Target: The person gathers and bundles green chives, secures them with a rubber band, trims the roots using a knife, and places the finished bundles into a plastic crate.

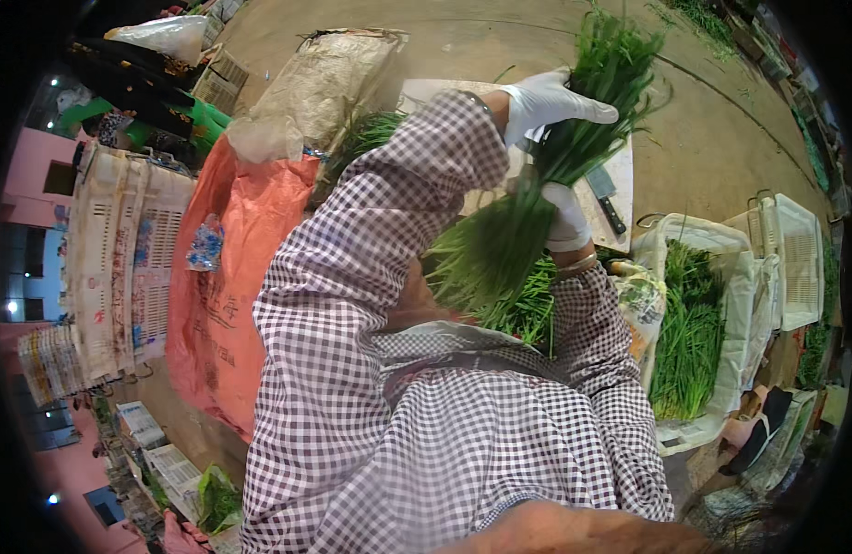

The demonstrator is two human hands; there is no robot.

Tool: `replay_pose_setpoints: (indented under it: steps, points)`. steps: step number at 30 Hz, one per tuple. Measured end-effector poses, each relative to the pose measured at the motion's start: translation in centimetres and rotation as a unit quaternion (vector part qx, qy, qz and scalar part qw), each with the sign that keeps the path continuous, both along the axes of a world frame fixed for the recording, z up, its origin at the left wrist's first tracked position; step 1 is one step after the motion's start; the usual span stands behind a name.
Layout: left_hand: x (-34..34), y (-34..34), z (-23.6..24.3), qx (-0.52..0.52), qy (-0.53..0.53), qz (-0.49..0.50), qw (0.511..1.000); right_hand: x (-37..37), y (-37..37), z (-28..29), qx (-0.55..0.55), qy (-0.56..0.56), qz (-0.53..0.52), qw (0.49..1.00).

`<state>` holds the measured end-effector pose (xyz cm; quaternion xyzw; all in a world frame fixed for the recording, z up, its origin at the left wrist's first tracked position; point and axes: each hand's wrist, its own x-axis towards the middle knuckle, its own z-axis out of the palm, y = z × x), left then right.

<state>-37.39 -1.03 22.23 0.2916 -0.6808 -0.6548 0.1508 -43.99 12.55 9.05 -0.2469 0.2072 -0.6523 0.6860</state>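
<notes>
Far left, pale slatted crates (121, 249) stand on edge side by side, presumably to save floor space. Next, a red sack (228, 323) lies spread out; a clear packet with blue bits (204, 245) sits on it, probably for easy reach from the left. Behind, a pale woven sack (338, 88) lies full-looking on the floor.

Center: the long green bunch (504, 231), held slantwise in front of the body over the near edge of the tabletop (622, 177), one end fanning toward the lap, the other pointing up and away. Left hand (548, 100), white-gloved, lies across the upper part, forefinger straight; the other fingers are hidden, can't tell if they close. Likely steadies the far end. Right hand (566, 222), also gloved, grips the narrow middle, seemingly to keep the stems together; leaves hide some of its fingers. Loose greens (532, 309) lie below, between the forearms; support not visible.

Right: knife (607, 196) rests flat on the tabletop, dark handle toward the person, apparently kept handy. Beside it, a lined white crate (735, 369) contains more greens (689, 342), laid lengthwise, likely to pack neatly.
</notes>
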Motion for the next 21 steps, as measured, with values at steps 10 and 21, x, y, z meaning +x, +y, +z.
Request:
replay_pose_setpoints:
  steps: [10, 21]
  points:
    - [12.0, -4.1, -11.0, 0.039, -0.024, -0.160, 0.986, -9.1, 3.1, -3.5, -0.090, -0.097, -0.074, 0.988]
    - [3.2, 8.1, -20.1, 0.234, 0.191, -0.202, 0.932, -8.4, -0.9, -2.8, 0.063, 0.131, -0.090, 0.985]
